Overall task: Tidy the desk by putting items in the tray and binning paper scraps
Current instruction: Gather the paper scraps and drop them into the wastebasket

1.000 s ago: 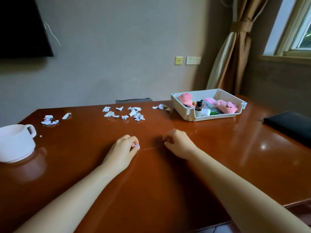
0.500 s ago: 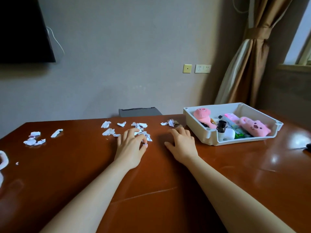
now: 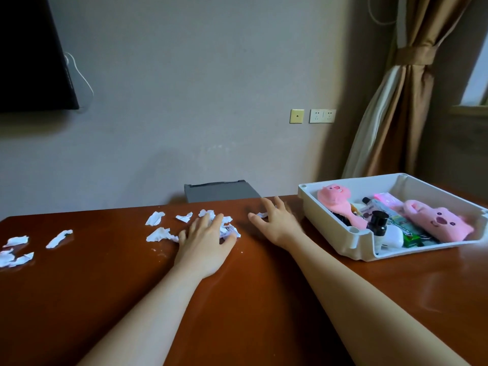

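Tray [image 3: 327,207] at 2 o'clock already loaded: pink plush toys, bottles, tubes. Paper scraps [image 3: 158,233] unbinned, strewn on table [image 3: 264,299] from 9 to 12 o'clock. Left hand [image 3: 204,247] spread flat over central scraps; right hand [image 3: 276,224] splayed on one scrap; neither grip closed

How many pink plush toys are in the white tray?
2. One pink plush toy lies at the far left of the white tray; the other lies at the near right. More may be hidden underneath.
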Tool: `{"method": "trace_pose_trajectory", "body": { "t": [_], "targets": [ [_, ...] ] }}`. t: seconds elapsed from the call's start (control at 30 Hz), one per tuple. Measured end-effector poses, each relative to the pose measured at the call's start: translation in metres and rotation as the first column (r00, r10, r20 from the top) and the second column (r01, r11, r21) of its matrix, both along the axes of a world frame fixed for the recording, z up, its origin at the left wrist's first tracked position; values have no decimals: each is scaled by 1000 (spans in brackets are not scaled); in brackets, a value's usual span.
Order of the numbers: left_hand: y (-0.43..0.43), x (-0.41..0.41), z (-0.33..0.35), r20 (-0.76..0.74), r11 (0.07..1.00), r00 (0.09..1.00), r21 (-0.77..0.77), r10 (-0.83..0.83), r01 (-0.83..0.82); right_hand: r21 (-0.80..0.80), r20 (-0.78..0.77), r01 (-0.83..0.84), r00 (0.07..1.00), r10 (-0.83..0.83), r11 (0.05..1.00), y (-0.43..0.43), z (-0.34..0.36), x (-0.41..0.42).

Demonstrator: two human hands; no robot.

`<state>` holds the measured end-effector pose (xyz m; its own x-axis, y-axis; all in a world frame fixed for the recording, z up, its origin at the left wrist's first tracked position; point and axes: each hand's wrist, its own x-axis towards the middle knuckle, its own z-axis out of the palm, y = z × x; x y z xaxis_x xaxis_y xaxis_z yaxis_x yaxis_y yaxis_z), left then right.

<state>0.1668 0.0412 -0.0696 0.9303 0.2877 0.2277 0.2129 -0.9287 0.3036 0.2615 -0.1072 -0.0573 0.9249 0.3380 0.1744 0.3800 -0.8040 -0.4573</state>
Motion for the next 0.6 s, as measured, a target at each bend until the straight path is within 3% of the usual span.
{"method": "trace_pose_trajectory", "body": {
  "t": [0.17, 0.27, 0.43, 0.6],
  "targets": [
    [1, -1, 1, 108, 994, 990, -47, -96, 101, -15, -12, -196, 981, 196, 980, 4, 1, 6],
    [2, 1, 2, 154, 982, 982, -138, -105, 127, 90, -23, -304, 951, 307, 948, 4, 2, 0],
    [4, -1, 5, 231, 965, 968, -219, -94, 146, 124, 84, -501, 865, 494, 857, 15, 2, -17],
    [6, 1, 5, 250, 957, 959, -222, -131, 188, 188, 74, -441, 897, 435, 877, 14, 3, -20]
  ]
}}
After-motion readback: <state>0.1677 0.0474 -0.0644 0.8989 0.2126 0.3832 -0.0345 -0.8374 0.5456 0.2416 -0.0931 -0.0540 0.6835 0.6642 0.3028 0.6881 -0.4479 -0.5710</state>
